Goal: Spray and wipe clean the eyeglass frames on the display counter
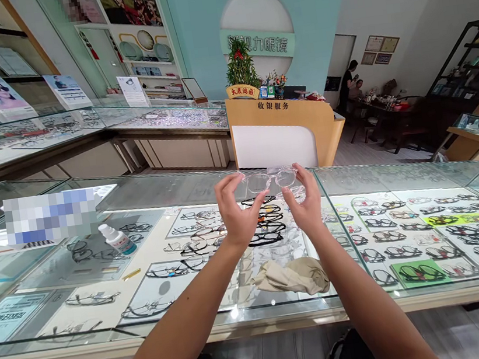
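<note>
Both my hands hold up a pair of clear-framed eyeglasses [269, 181] above a glass display counter. My left hand [237, 210] grips the left side of the frame between thumb and fingers. On the opposite side, my right hand [305, 199] pinches the other end in the same way. A crumpled beige cloth [290, 276] lies on the glass top below, between my forearms. To the left stands a small spray bottle [117, 240] with a white cap and blue liquid, tilted in view.
Rows of eyeglasses [397, 252] fill the glass display counter [196, 322] beneath my arms. Papers [91, 194] lie at its left end. Beyond it are a wooden cashier desk [324, 124] with a plant [241, 67], more showcases [161, 119], and two people [347, 86] at the far right.
</note>
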Demonstrator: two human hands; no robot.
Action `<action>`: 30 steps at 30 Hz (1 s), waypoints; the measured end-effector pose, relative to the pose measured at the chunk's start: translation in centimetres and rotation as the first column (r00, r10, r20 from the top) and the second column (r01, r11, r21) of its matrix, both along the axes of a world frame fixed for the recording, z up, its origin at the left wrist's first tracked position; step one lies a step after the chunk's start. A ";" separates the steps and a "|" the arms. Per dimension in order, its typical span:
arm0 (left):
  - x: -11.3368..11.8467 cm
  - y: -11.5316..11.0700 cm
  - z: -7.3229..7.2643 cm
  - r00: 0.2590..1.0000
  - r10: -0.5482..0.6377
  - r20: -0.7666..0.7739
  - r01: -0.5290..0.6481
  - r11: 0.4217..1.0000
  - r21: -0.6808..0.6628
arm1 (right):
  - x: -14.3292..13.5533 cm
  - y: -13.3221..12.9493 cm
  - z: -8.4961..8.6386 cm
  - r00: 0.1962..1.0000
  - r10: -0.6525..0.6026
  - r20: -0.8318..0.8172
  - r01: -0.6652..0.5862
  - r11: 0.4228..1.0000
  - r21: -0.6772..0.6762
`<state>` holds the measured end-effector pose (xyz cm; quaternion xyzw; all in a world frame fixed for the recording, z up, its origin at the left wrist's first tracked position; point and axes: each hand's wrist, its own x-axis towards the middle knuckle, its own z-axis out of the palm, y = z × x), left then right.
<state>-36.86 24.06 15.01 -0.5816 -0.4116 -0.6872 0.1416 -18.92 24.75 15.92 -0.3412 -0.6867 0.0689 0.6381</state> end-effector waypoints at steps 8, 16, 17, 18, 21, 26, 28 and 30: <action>0.1 0.2 0.5 0.996 -0.074 0.055 0.077 0.995 -0.065 | 0.4 0.5 -0.2 0.969 0.006 -0.246 -0.032 0.994 -0.101; 0.1 0.4 0.2 0.985 -0.163 0.055 0.168 0.981 -0.094 | 0.4 0.8 0.6 0.880 0.013 -0.474 -0.163 0.947 -0.278; 0.1 0.4 0.2 0.984 -0.168 0.057 0.173 0.980 -0.103 | 0.4 0.7 0.7 0.875 0.017 -0.483 -0.174 0.944 -0.281; 0.1 0.5 0.2 0.983 -0.173 0.059 0.179 0.977 -0.112 | 0.4 0.7 0.8 0.872 0.024 -0.488 -0.186 0.940 -0.286; 0.0 0.7 0.1 0.977 -0.200 0.067 0.208 0.969 -0.136 | 0.5 0.6 0.9 0.878 0.075 -0.472 -0.240 0.923 -0.300; 0.0 0.8 -0.1 0.969 -0.234 0.077 0.244 0.955 -0.168 | 0.4 0.8 0.8 0.801 0.229 -0.553 -0.427 0.866 -0.261; 0.0 0.8 -0.1 0.969 -0.234 0.081 0.245 0.954 -0.172 | 0.4 0.9 0.7 0.759 0.262 -0.596 -0.487 0.836 -0.254; 0.0 0.8 -0.1 0.967 -0.239 0.089 0.251 0.952 -0.173 | 0.4 0.9 0.7 0.741 0.270 -0.615 -0.511 0.821 -0.256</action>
